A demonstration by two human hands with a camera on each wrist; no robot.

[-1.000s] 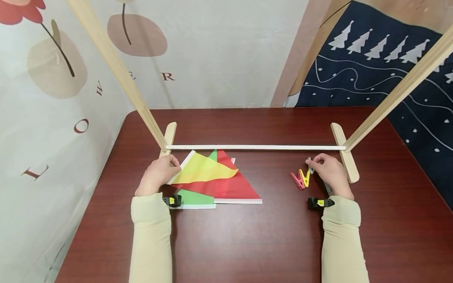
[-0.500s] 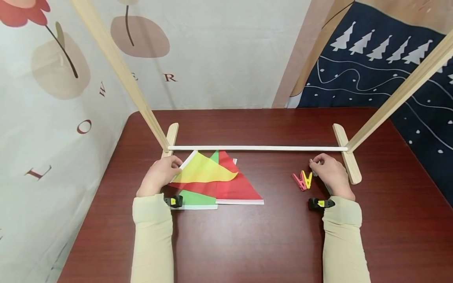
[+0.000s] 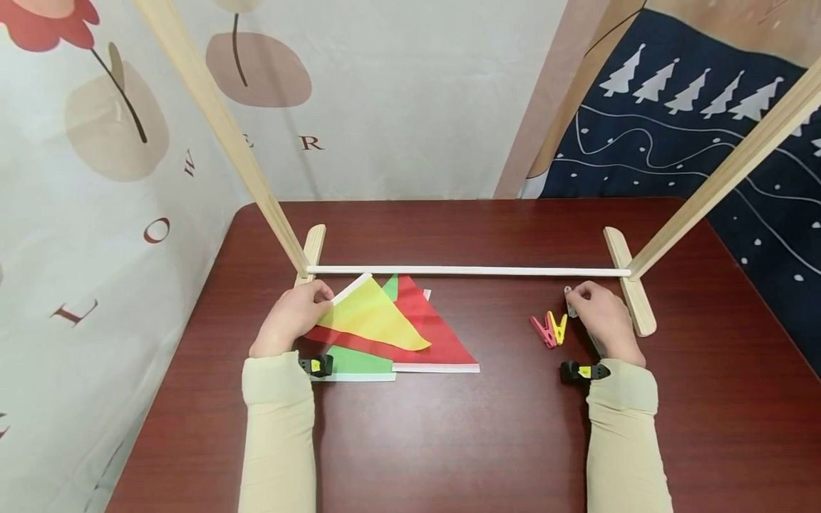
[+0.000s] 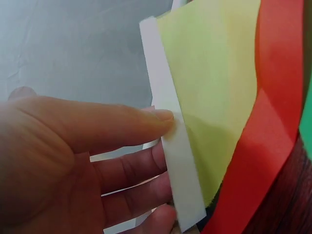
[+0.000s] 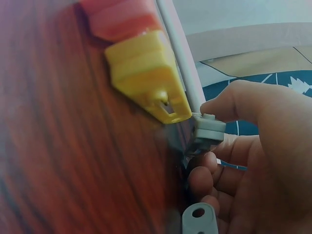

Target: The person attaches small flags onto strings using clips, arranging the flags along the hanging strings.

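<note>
My left hand (image 3: 291,317) pinches the white edge strip of a yellow pennant (image 3: 378,313), thumb on top in the left wrist view. Under it lie a red pennant (image 3: 442,342) and a green pennant (image 3: 359,360), overlapping on the table. Farther right, my right hand (image 3: 603,317) holds a small grey clothespin (image 5: 208,129) between thumb and fingers. Close beside its fingers is a yellow clothespin (image 5: 146,73), with a red clothespin (image 5: 122,19) touching or nearly touching it. Another grey clothespin (image 5: 199,219) shows partly below the fingers.
A white rod (image 3: 468,271) runs low across the table between two wooden posts (image 3: 224,135), each on a wooden foot (image 3: 631,285). The dark red-brown table (image 3: 442,442) ends at a printed cloth backdrop (image 3: 410,107).
The yellow pennant has tilted in my left hand, its white strip shifting right and its tip dropping downward over the red one. My right hand still holds the grey clothespin, now turned slightly.
</note>
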